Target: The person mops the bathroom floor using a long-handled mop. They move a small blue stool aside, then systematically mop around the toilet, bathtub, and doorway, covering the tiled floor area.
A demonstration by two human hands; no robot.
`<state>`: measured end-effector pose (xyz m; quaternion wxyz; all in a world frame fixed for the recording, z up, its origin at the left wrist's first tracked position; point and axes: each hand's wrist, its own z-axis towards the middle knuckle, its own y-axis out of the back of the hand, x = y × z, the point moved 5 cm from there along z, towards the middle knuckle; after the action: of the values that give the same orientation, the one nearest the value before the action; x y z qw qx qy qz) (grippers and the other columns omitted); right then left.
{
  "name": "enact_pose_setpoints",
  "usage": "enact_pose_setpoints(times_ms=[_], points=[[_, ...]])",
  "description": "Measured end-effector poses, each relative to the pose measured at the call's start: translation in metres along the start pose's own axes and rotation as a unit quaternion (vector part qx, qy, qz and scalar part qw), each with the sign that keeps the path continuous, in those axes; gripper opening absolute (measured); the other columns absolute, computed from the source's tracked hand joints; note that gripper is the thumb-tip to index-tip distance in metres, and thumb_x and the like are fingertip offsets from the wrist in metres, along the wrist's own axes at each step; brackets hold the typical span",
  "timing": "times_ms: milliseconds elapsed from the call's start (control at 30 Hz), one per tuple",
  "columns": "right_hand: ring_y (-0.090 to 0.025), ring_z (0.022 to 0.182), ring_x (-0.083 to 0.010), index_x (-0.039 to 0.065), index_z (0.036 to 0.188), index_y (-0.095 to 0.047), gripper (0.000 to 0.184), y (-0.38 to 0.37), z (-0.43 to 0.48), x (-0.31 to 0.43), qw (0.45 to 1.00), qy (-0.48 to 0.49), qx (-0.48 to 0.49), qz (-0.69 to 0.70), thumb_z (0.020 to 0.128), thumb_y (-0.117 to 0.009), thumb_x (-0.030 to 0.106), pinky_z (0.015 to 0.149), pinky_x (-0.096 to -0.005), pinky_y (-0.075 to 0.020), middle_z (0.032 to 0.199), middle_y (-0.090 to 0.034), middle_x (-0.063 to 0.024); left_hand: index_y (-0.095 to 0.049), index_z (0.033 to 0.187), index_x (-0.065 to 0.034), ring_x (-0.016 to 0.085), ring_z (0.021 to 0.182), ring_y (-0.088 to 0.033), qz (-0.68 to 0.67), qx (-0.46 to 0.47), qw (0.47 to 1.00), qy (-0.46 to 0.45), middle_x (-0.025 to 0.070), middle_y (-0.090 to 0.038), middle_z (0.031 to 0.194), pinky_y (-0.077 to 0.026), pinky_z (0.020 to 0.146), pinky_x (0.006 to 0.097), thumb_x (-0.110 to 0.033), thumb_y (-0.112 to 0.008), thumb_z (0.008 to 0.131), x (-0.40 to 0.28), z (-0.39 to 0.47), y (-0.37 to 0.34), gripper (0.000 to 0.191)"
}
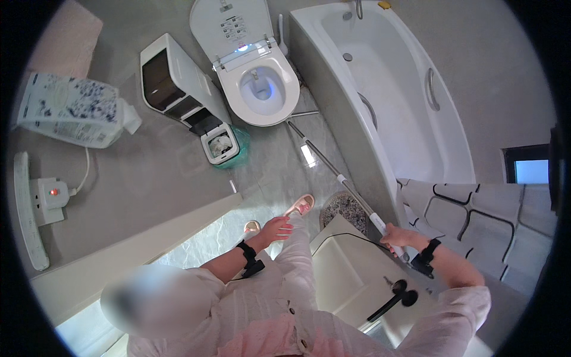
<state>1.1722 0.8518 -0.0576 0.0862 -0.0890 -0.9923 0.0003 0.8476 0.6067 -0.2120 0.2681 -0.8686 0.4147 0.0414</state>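
My right hand [396, 237] is closed around the white grip of a telescopic mop pole [341, 178]. The metal pole slants up and left to the floor beside the toilet bowl, where a thin bar [304, 113] lies between toilet and bathtub; the joint is partly hidden by the bowl. My left hand [275, 230] holds nothing, fingers spread, above my leg. Ahead stands a white toilet [262, 91] with its lid [232, 26] raised and a small light lit at the seat hinge.
A bathtub [383, 89] runs along the right, with a patterned shower curtain [468, 214] at its near end. Left of the toilet are a narrow white cabinet [196, 76] and a small bin [221, 145] with a green bag. A door [357, 267] with a black handle and a round mat [343, 209] are nearby.
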Motion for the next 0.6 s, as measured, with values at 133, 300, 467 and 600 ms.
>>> enact_pose_setpoints(times_ms=[133, 300, 467, 600], points=[[-0.055, 0.047, -0.0220, -0.001, 0.096, -0.036, 0.027, -0.053, -0.047, 0.078, 0.996, 0.025, -0.075, -0.051, 0.089, -0.056, 0.016, 0.043, -0.0392, -0.0482, 0.061, -0.054, -0.0104, -0.047, 0.129, -0.0114, 0.024, 0.105, -0.060, -0.010, 0.005, 1.000, -0.018, 0.0129, -0.060, 0.117, -0.050, 0.090, 0.0385, -0.032, -0.054, 0.095, 0.003, -0.040, 0.039, 0.040], [-0.054, 0.045, -0.0204, -0.004, 0.078, -0.051, 0.020, -0.138, -0.110, 0.168, 0.989, 0.048, -0.136, -0.020, 0.084, -0.056, 0.015, 0.041, -0.0366, -0.0464, 0.059, -0.055, -0.0102, -0.045, 0.131, -0.0106, 0.022, 0.104, -0.060, 0.022, 0.040, 0.997, -0.057, 0.0122, -0.059, 0.118, -0.049, 0.089, 0.0376, -0.031, -0.051, 0.096, 0.011, -0.106, 0.091, 0.041], [-0.052, 0.045, -0.0179, -0.001, 0.071, -0.055, 0.018, -0.184, -0.122, 0.213, 0.993, 0.026, -0.108, 0.028, 0.080, -0.056, 0.015, 0.039, -0.0328, -0.0433, 0.057, -0.052, -0.0075, -0.044, 0.132, -0.0090, 0.020, 0.104, -0.060, 0.064, 0.046, 0.994, -0.075, 0.0100, -0.059, 0.118, -0.050, 0.088, 0.0364, -0.029, -0.049, 0.096, 0.023, -0.158, 0.130, 0.041], [-0.050, 0.046, -0.0147, 0.003, 0.079, -0.059, 0.012, -0.183, -0.123, 0.259, 0.990, 0.104, -0.086, -0.028, 0.078, -0.056, 0.015, 0.039, -0.0304, -0.0421, 0.061, -0.053, -0.0054, -0.045, 0.132, -0.0090, 0.019, 0.101, -0.061, 0.105, 0.035, 0.993, -0.052, 0.0080, -0.061, 0.113, -0.050, 0.086, 0.0346, -0.027, -0.049, 0.095, 0.033, -0.181, 0.137, 0.041]])
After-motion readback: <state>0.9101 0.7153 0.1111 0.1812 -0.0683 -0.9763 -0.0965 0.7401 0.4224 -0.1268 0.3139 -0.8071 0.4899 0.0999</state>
